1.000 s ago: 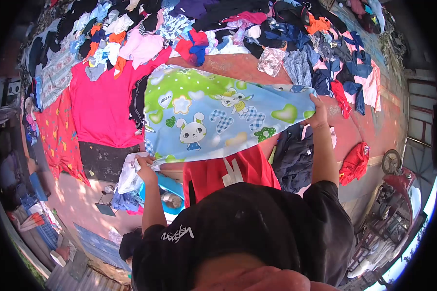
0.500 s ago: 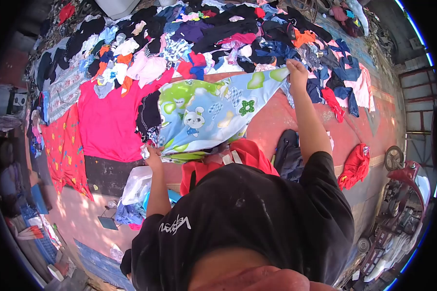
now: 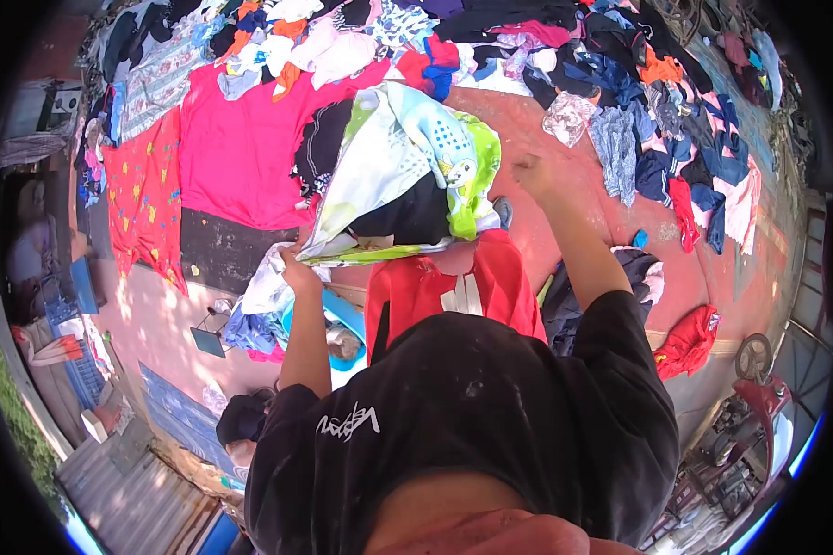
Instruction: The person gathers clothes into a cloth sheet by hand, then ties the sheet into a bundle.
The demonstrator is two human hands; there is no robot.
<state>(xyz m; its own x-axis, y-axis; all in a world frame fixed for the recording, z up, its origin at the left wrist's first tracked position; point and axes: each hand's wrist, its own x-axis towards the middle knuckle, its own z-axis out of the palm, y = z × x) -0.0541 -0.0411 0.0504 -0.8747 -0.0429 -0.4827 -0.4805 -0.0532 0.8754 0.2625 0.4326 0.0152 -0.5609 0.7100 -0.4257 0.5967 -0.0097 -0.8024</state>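
A printed cloth, pale blue and white with lime green and a cartoon animal, hangs bunched in front of me. At its lower left corner my left hand is closed on the fabric. To the right of the cloth, my right hand is apart from it, slightly blurred, with loosely bent fingers and nothing visible in them. Black fabric shows below the cloth's folds. Dark fabric with a patterned edge lies beside its left edge. Red fabric covers my lap.
A large pink cloth and a red patterned garment lie spread at left. Piled clothes stretch across the far side. A blue basin stands near my left arm. At right lie a red bundle and machinery with a wheel.
The cloth was stretched between both hands; now my right hand has let go of its corner and the cloth has folded toward the left. The view has shifted downward.
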